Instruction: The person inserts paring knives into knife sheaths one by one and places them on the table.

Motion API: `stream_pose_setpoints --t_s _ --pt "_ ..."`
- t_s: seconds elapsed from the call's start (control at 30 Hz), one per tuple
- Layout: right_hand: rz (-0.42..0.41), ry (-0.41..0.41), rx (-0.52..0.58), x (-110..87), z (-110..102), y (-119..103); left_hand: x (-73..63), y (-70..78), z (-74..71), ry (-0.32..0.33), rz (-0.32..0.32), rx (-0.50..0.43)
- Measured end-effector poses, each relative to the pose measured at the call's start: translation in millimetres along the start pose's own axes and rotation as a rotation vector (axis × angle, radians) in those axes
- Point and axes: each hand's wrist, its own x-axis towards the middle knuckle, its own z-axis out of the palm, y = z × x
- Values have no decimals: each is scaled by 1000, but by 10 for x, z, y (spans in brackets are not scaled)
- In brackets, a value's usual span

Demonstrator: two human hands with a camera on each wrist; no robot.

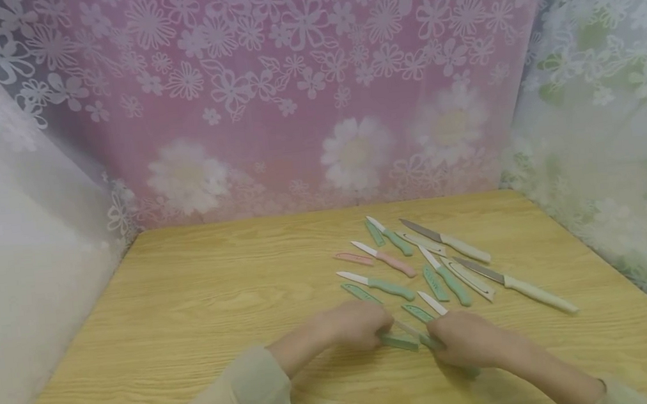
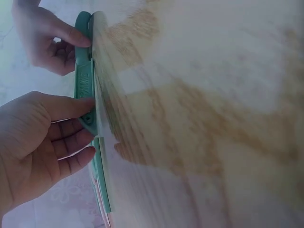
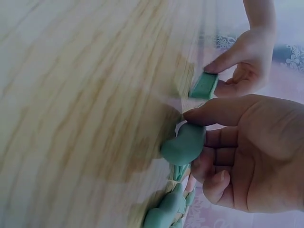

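Note:
Low over the wooden table, my left hand (image 1: 363,323) pinches a green blade sheath (image 1: 400,341) between thumb and fingers; its slotted side shows in the left wrist view. Close on its right, my right hand (image 1: 468,338) grips a paring knife by its green handle (image 3: 183,145). The white blade (image 1: 406,328) points left toward my left hand, lying along the sheath's upper side in the head view. Another green sheath (image 1: 418,313) and a white blade (image 1: 432,303) lie just beyond my right hand, which hides that knife's handle.
Farther back lie green-handled knives (image 1: 390,288) with green sheaths (image 1: 436,283), a pink-handled knife (image 1: 396,263) with its pink sheath (image 1: 353,259), and two cream-handled knives (image 1: 539,295) with cream sheaths (image 1: 471,277). Floral curtains (image 1: 303,101) enclose the wooden table (image 1: 194,303).

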Motion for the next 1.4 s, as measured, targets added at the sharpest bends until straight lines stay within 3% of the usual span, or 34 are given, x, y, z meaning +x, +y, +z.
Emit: stream_pose_setpoints --t_s 0.2,0.37,0.63,0.9,1.0,1.17,1.4 --pt "8 4 21 2 -11 32 -105 -104 -121 112 10 -95" --pt "32 80 38 60 -32 35 -148 -276 -241 242 -11 -248" --pt "17 240 78 156 -113 -11 -267 -527 -380 435 -133 -561" --pt "-21 297 147 290 -166 -91 -381 -758 -462 622 -255 -812" --pt "-61 272 182 363 -200 -107 -411 -821 -482 669 -280 -911" --pt "-109 234 250 516 -266 -132 -450 -918 -520 733 -262 -1071" --pt "-123 215 273 664 -316 -148 -497 -958 -580 748 -218 -1195"
